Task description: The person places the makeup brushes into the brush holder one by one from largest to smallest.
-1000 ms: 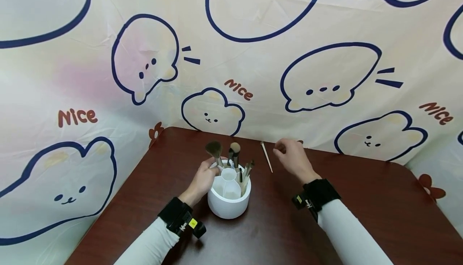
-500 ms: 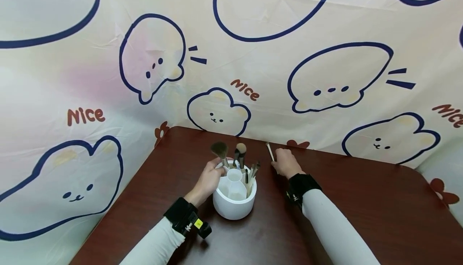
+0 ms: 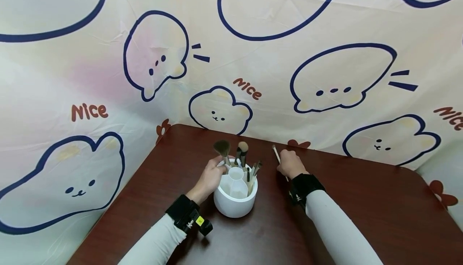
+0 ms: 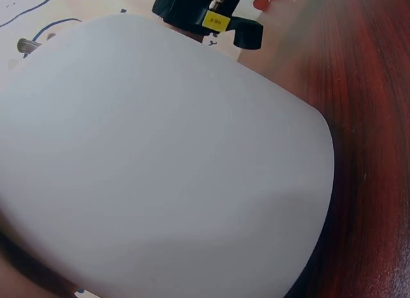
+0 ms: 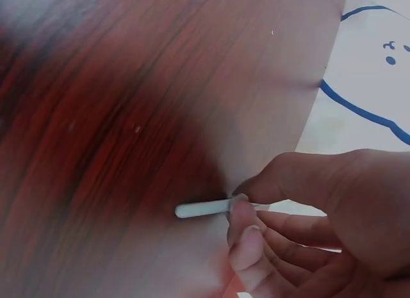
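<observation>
A white round makeup brush holder [image 3: 234, 206] with inner compartments stands on the table, several makeup brushes upright in it. My left hand [image 3: 209, 178] grips its left rim, the thumb on the near side and the other fingers mostly hidden behind. In the left wrist view the holder's smooth wall [image 4: 179, 150] fills most of the picture. To the right of the holder, my right hand [image 3: 291, 164] pinches a slim makeup brush [image 3: 276, 153] by its pale handle. The right wrist view shows the handle's rounded end [image 5: 195, 209] sticking out past the thumb and index finger.
A fan brush [image 3: 222, 148] and a fluffy round-headed brush [image 3: 243, 148] rise above the holder's back rim. Smaller brushes [image 3: 256, 169] lean at its right side. The dark wood table [image 3: 361, 208] meets a printed cloth backdrop [image 3: 267, 108] along its far edge.
My right hand has come left and down onto the slim brush and taken hold of it; the brush has since shifted slightly. The left hand stays on the holder.
</observation>
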`<state>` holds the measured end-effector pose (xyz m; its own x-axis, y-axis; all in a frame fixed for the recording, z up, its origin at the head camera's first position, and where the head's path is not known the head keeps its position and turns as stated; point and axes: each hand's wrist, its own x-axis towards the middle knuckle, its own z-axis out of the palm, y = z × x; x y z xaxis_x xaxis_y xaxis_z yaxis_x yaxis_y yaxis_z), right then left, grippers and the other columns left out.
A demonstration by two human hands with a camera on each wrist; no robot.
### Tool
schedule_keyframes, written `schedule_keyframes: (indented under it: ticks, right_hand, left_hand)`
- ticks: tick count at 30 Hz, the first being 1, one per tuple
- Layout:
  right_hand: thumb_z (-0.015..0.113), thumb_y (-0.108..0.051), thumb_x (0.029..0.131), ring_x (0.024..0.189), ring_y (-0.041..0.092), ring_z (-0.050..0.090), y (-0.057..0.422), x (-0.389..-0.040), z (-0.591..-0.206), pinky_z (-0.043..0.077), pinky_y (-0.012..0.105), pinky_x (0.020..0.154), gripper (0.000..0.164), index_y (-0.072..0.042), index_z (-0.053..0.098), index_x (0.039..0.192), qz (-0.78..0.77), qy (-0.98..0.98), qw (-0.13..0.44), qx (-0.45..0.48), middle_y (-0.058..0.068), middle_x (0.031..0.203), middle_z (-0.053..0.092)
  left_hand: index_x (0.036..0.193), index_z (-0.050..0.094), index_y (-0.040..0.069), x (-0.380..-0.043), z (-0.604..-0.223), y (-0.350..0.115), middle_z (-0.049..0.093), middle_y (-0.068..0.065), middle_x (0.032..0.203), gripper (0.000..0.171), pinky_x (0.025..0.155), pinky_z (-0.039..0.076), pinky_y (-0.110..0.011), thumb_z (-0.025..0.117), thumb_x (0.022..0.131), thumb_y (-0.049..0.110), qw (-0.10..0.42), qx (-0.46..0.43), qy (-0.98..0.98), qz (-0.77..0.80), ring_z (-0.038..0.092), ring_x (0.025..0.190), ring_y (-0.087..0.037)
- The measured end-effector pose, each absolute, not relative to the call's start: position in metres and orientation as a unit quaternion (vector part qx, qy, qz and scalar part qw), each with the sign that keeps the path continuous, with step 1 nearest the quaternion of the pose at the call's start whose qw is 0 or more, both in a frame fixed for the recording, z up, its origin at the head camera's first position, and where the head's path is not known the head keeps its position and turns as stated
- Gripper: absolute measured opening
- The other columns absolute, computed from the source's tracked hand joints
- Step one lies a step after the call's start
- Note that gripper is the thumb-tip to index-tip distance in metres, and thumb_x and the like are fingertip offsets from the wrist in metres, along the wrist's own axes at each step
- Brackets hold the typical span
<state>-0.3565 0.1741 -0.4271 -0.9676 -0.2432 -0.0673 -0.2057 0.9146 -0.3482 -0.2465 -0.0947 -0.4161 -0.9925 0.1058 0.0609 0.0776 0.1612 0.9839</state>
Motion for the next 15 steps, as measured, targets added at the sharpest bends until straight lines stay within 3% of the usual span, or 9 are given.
schedule_keyframes:
  ticks: [5,11,15]
  right_hand:
    - [0.059,-0.003,0.084,0.049,0.019,0.043,0.185,-0.348,-0.418,0.035,0.030,0.048,0.013,-0.003,0.050,0.075,-0.199,0.971,0.061,-0.114,0.006,0.058,0.041]
    - [0.058,-0.009,0.089,0.059,0.019,0.052,0.187,-0.326,-0.380,0.043,0.033,0.054,0.006,-0.004,0.057,0.090,-0.262,0.953,-0.019,-0.148,0.011,0.076,0.058]
    - [0.054,-0.018,0.094,0.059,0.017,0.054,0.182,-0.301,-0.353,0.045,0.036,0.053,0.011,-0.011,0.060,0.088,-0.299,0.932,-0.092,-0.186,0.008,0.075,0.061]
  left_hand:
    - [0.137,0.043,0.004,-0.247,-0.418,-0.095,0.048,-0.013,0.134,0.048,0.101,0.030,-0.049,0.037,0.090,0.002,0.009,0.066,0.763,0.643,0.039,0.121,-0.021]
    - [0.136,0.043,0.001,-0.247,-0.418,-0.094,0.046,-0.014,0.135,0.048,0.102,0.029,-0.050,0.036,0.089,0.003,0.009,0.060,0.763,0.644,0.037,0.122,-0.023]
    - [0.134,0.045,0.000,-0.248,-0.418,-0.094,0.046,-0.014,0.135,0.046,0.103,0.028,-0.049,0.036,0.089,0.003,0.010,0.059,0.760,0.648,0.036,0.124,-0.023]
